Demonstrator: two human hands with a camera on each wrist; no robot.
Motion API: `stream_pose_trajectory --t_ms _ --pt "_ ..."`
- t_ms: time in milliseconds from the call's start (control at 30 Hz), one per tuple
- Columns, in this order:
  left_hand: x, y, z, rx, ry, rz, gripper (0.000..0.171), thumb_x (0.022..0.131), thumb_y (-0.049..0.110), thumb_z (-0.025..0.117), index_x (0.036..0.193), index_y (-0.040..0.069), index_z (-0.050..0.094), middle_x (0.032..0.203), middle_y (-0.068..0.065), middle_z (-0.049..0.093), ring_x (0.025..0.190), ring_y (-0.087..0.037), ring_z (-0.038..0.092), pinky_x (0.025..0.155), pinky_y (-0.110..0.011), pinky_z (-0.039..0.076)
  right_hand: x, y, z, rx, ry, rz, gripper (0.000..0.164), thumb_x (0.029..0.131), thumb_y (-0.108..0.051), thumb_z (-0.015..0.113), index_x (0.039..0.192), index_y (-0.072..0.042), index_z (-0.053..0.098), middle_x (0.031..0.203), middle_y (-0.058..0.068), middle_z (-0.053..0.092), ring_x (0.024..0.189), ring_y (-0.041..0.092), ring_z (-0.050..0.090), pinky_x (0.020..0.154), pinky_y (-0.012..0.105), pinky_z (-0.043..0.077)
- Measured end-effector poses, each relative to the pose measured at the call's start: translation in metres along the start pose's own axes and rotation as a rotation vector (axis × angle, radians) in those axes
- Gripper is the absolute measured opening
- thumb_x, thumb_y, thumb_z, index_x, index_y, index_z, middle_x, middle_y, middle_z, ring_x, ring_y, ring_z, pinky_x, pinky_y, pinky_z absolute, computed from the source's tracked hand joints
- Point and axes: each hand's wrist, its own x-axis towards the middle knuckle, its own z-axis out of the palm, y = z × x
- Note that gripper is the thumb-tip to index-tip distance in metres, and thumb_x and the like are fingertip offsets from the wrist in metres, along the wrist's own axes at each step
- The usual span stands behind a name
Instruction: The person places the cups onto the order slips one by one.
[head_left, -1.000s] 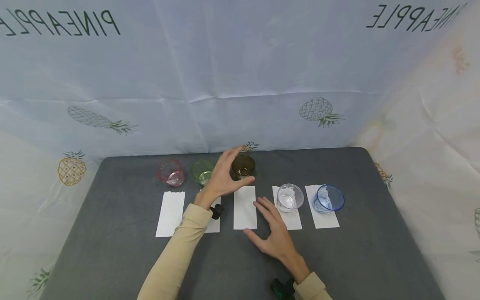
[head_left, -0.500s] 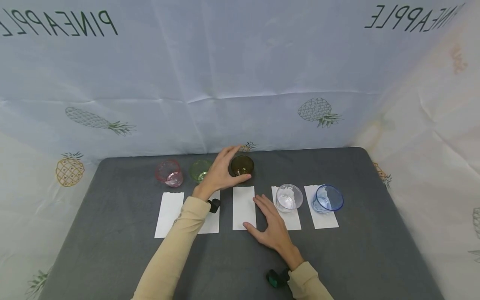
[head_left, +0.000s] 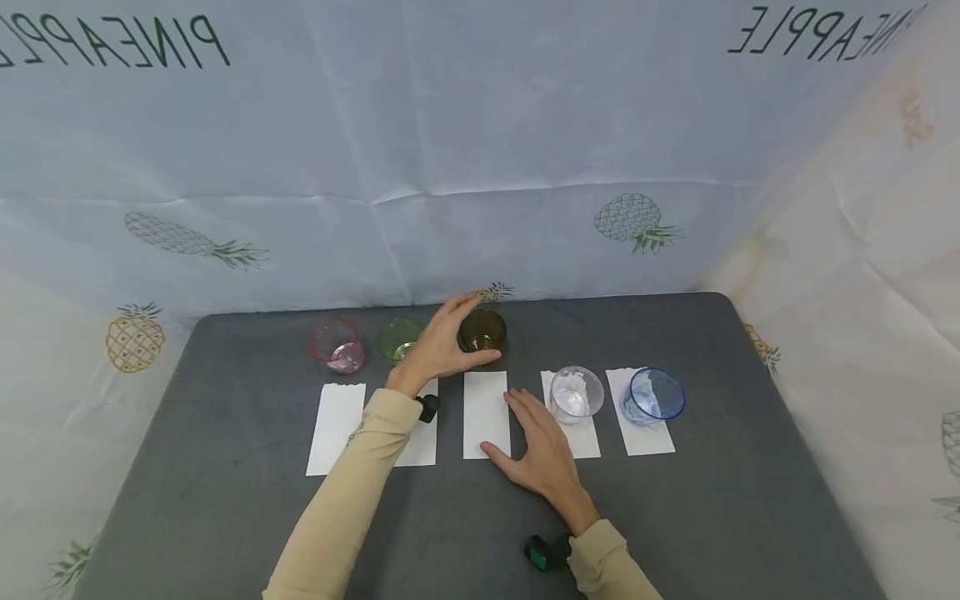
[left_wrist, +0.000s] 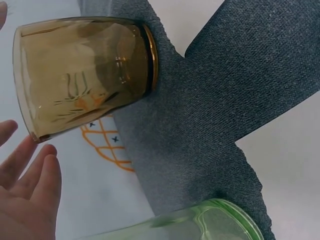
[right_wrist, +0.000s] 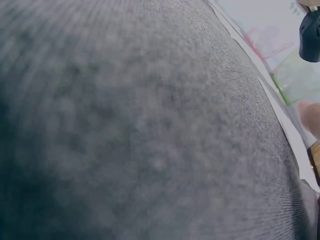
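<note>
A brown glass stands upright at the back of the grey table. My left hand reaches over to it, fingers spread along its far left side and thumb in front. In the left wrist view the fingertips lie close to the rim of the brown glass. Below and right of it, my right hand is spread low over the table, fingertips beside the middle white paper strip. Right of that hand, a clear glass and a blue glass stand on paper strips.
A pink glass and a green glass stand at the back left, the green one partly behind my left hand. A paper strip lies before the pink glass; another is partly under my left forearm. Pineapple-print cloth hangs behind the table.
My left hand has shifted slightly left and its thumb has come lower, nearer the brown glass. The right hand has moved a little left and up. The glasses have stayed in place.
</note>
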Motion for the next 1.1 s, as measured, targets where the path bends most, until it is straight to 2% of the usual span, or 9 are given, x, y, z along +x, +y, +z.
stream_pose_trajectory --t_ms 167,333,733,1100 --pt "0.0003 -0.0020 0.0028 0.021 -0.027 -0.028 0.098 0.083 0.042 0.084 0.159 0.004 0.035 0.164 -0.022 0.032 0.152 -0.042 0.034 0.120 -0.060 0.036 0.0007 0.0008 0.0035 -0.049 0.007 -0.023 0.082 0.083 -0.062 0.075 0.142 -0.008 0.060 0.146 0.012 0.060 0.137 0.031 0.056 0.112 0.048 0.048" --pt "0.0002 -0.0026 0.0043 0.037 -0.047 -0.035 0.097 0.084 0.041 0.084 0.158 0.002 0.036 0.162 -0.023 0.035 0.150 -0.043 0.037 0.119 -0.059 0.039 0.0016 -0.0005 0.0031 -0.057 0.000 -0.027 0.084 0.079 -0.058 0.080 0.142 -0.008 0.060 0.146 0.013 0.060 0.136 0.032 0.057 0.113 0.049 0.048" --pt "0.0010 -0.0021 0.0060 0.037 -0.048 -0.077 0.090 0.087 0.039 0.082 0.156 0.002 0.039 0.160 -0.021 0.040 0.147 -0.044 0.040 0.118 -0.059 0.040 0.0013 -0.0015 0.0022 -0.089 -0.014 -0.036 0.088 0.076 -0.056 0.083 0.143 -0.005 0.059 0.148 0.014 0.058 0.138 0.033 0.055 0.115 0.050 0.046" --pt "0.0007 -0.0020 0.0071 0.034 -0.041 -0.087 0.089 0.087 0.040 0.082 0.156 0.003 0.040 0.160 -0.020 0.041 0.148 -0.044 0.039 0.118 -0.061 0.039 0.0007 -0.0001 0.0030 -0.120 -0.035 -0.047 0.086 0.078 -0.055 0.081 0.145 -0.006 0.058 0.150 0.015 0.057 0.140 0.034 0.054 0.117 0.051 0.043"
